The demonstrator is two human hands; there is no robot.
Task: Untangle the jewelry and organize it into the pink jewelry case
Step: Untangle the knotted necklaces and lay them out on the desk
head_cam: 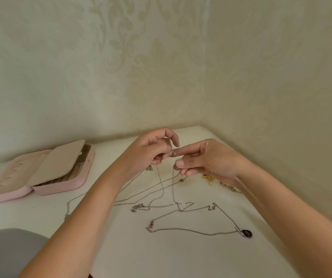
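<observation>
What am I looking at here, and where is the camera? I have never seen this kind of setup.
There is no machine here: a person works with two bare hands. The single picture comes from a wide-angle camera worn on the person's head, looking forward and down, so the forearms enter from the bottom. The left hand and the right hand each pinch a thin silver chain, whose strands hang to the white table. There, several more chains lie crossed over one another, one with a dark pendant. Some gold jewelry lies by the right hand. The pink jewelry case sits open at the left.
</observation>
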